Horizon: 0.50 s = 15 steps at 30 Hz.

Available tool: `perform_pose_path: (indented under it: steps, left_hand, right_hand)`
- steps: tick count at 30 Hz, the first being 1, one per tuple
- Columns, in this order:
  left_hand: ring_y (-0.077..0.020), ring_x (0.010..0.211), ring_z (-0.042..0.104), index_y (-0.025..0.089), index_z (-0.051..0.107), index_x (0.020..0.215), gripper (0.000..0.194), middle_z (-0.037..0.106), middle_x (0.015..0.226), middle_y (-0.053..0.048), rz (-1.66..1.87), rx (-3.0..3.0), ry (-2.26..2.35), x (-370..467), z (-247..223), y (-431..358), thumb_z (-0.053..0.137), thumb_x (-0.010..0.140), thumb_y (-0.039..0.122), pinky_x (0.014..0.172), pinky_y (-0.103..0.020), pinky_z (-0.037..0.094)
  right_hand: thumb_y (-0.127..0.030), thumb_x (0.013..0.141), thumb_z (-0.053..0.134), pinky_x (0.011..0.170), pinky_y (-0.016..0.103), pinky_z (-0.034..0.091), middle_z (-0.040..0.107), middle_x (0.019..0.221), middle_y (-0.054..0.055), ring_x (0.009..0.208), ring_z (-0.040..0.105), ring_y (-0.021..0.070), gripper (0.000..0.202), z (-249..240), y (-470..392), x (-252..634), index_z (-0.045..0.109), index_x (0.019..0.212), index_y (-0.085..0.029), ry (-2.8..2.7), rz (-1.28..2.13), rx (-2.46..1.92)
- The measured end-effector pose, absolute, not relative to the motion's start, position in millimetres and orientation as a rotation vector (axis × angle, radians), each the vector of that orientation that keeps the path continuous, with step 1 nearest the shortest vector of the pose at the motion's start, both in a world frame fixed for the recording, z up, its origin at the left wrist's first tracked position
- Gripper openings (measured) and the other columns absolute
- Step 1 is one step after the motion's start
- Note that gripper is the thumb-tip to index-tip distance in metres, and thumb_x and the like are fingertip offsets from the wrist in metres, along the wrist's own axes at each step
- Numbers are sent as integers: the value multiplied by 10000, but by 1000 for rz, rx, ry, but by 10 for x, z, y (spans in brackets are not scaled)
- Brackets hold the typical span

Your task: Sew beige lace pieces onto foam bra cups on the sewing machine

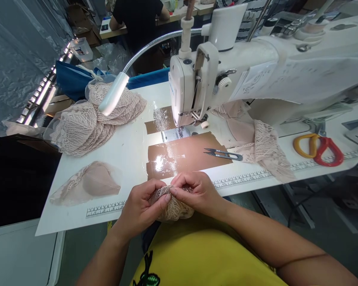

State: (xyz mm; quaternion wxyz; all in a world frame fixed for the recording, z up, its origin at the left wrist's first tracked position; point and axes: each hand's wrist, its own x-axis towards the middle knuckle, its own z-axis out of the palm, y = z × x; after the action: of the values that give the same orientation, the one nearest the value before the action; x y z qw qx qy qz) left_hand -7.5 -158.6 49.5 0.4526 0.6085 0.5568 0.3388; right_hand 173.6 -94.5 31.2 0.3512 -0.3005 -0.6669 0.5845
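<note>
Both my hands pinch one beige lace bra cup (175, 208) at the front edge of the sewing table. My left hand (144, 202) grips its left side between thumb and fingers. Close beside it, my right hand (197, 192) pinches the upper edge, thumb tips nearly touching. The fingers partly hide the lace. Just beyond is the white sewing machine (186, 87), its needle area over a metal plate (176, 135). Dark thread snips (223, 154) rest on brown tape (191, 153) in front of the machine.
A stack of lace cups (83, 123) sits at the left under a lamp (113, 93). One padded lace piece (91, 180) lies nearer. More lace pieces (265, 147) hang over the edge at right, near scissors (328, 151) with red and yellow handles. A person (139, 24) sits beyond.
</note>
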Motion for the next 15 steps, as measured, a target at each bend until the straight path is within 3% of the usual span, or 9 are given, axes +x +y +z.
perform_pose_path:
  steps: [4,8,15]
  left_hand:
    - [-112,647,454,153,607,859,181,526,729,-2,874,1284,1297,-92,451,-1558,610,862,334,590,-214,373]
    - [-110,640,436,148,587,864,227,501,715,3,885,1144,1264,-99,420,-1511,626,847,371,590,-216,365]
    - [-96,631,410,163,520,814,231,459,706,19,855,1159,1146,-23,431,-1397,639,841,359,572,-204,347]
  right_hand:
    - [-273,798,670,620,242,474,668,793,28,688,583,121,102,331,-847,1829,658,811,-173,-1771,1620,-793]
    - [-325,775,706,704,268,499,656,958,59,780,597,134,331,349,-735,1922,626,1051,-161,-1647,1830,-739]
    - [-303,846,613,548,207,379,581,677,-8,615,487,91,186,485,-711,1885,643,745,-149,-1883,1690,-775]
